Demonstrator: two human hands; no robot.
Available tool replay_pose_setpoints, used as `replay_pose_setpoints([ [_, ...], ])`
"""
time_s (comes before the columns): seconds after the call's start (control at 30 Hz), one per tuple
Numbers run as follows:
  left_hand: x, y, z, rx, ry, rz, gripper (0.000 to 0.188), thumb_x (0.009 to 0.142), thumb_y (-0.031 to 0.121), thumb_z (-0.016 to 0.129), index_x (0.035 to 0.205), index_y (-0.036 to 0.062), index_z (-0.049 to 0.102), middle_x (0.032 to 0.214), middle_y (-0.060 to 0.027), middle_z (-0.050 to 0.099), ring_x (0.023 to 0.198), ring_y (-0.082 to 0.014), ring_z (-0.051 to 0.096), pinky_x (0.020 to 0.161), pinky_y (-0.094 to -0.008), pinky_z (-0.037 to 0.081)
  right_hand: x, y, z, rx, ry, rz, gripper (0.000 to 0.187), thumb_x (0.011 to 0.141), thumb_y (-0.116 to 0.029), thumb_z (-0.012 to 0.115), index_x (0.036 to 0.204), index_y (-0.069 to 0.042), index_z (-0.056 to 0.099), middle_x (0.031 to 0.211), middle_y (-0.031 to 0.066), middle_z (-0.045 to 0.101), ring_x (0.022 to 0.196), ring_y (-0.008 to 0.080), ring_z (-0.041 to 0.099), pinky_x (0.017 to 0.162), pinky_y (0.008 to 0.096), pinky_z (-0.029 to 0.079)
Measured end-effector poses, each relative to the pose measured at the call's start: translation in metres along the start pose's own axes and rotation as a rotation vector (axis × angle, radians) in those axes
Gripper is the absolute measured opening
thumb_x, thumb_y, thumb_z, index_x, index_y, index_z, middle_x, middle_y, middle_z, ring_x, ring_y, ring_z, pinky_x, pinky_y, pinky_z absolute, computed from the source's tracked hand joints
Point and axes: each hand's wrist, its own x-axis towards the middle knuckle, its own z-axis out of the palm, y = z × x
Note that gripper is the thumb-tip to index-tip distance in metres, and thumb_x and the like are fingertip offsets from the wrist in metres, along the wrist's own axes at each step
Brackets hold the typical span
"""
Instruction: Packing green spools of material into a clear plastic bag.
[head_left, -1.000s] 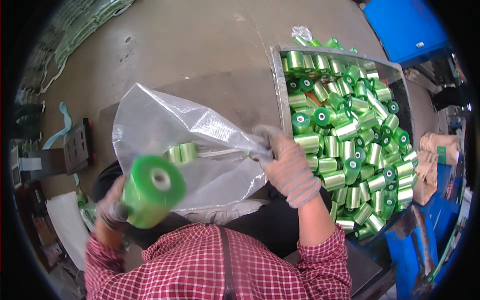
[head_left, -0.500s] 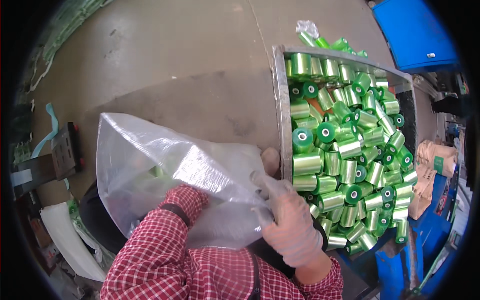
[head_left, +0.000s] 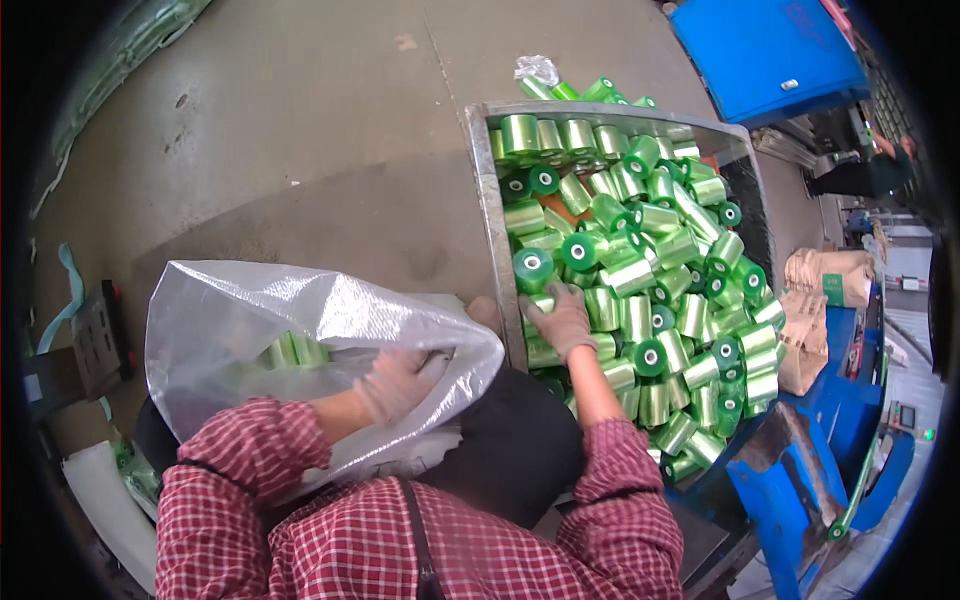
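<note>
A large clear plastic bag [head_left: 220,310] lies across my lap with its mouth toward the right. Through its wall, several rolls of green film [head_left: 295,350] show inside. My left hand [head_left: 397,383], in a pale glove, is within the bag's mouth, fingers pointing right and apparently loose with nothing visible in them; the plastic partly blurs them. My gloved right hand [head_left: 563,320] reaches into the grey-rimmed bin at its near left side. Its fingers are round a green film roll [head_left: 540,302] there, among many similar rolls [head_left: 650,355].
The bin's metal rim [head_left: 490,210] stands right of the bag. More rolls [head_left: 600,90] lie beyond its far edge. At the right are brown paper sacks [head_left: 805,340] and a blue metal frame [head_left: 770,520]; a blue case [head_left: 765,60] stands far right. Another person [head_left: 865,175] is beyond.
My right hand has let go of the bag's edge and moved into the bin, onto a roll. My left hand has drawn back from deep in the bag toward its mouth. The view has shifted right.
</note>
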Motion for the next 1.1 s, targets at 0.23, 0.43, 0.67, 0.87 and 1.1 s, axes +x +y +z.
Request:
replay_pose_setpoints([
  [0.23, -0.057, 0.126, -0.051, 0.167, 0.329, 0.914, 0.028, 0.073, 0.0, 0.056, 0.1, 0.0035, 0.062, 0.088, -0.0151, 0.062, 0.079, -0.0327, 0.06, 0.07, -0.0393, 0.048, 0.046, 0.057, 0.007, -0.098, -0.451, -0.466, 0.081, 0.061, -0.039, 0.081, 0.122, 0.003, 0.048, 0.128, 0.0216, 0.049, 0.113, 0.0325, 0.049, 0.087, 0.0362, 0.045],
  [0.43, -0.016, 0.164, -0.022, 0.92, 0.244, 0.745, 0.049, 0.076, 0.015, 0.064, 0.121, 0.0018, 0.05, 0.105, -0.016, 0.057, 0.095, -0.0291, 0.058, 0.082, -0.0383, 0.047, -0.024, 0.022, -0.016, 0.92, -0.056, 0.125, 0.067, 0.064, -0.034, 0.081, 0.11, 0.005, 0.051, 0.108, 0.0215, 0.058, 0.1, 0.0286, 0.055, 0.086, 0.0362, 0.044],
  [0.67, 0.048, 0.17, 0.036, 1.1, -0.106, 0.367, 0.094, 0.064, 0.033, 0.075, 0.14, 0.0045, 0.025, 0.12, -0.0215, 0.052, 0.108, -0.0342, 0.054, 0.087, -0.0417, 0.045, -0.042, -0.029, -0.118, 1.263, -0.005, -0.291, 0.052, 0.066, -0.007, 0.076, 0.112, -0.005, 0.051, 0.103, 0.0039, 0.053, 0.095, 0.0146, 0.048, 0.085, 0.0304, 0.042],
  [0.87, -0.069, 0.166, -0.127, 0.01, -0.198, 0.365, 0.1, 0.049, 0.037, 0.084, 0.13, -0.0004, 0.038, 0.111, -0.0178, 0.059, 0.103, -0.0323, 0.058, 0.092, -0.0376, 0.044, 0.067, 0.013, -0.053, 0.952, -0.361, -0.305, 0.079, 0.068, -0.025, 0.074, 0.132, 0.001, 0.036, 0.127, 0.0147, 0.047, 0.117, 0.03, 0.047, 0.099, 0.0365, 0.039],
  [1.1, -0.013, 0.006, -0.122, 0.676, -0.483, -0.63, 0.057, 0.062, 0.052, 0.072, 0.093, 0.0046, 0.066, 0.085, -0.0151, 0.065, 0.083, -0.0245, 0.063, 0.077, -0.0375, 0.049, 0.058, -0.007, -0.021, 0.932, -0.362, -0.084, 0.074, 0.061, -0.013, 0.08, 0.125, 0.0, 0.046, 0.102, 0.0081, 0.061, 0.091, 0.0165, 0.059, 0.081, 0.0282, 0.048],
])
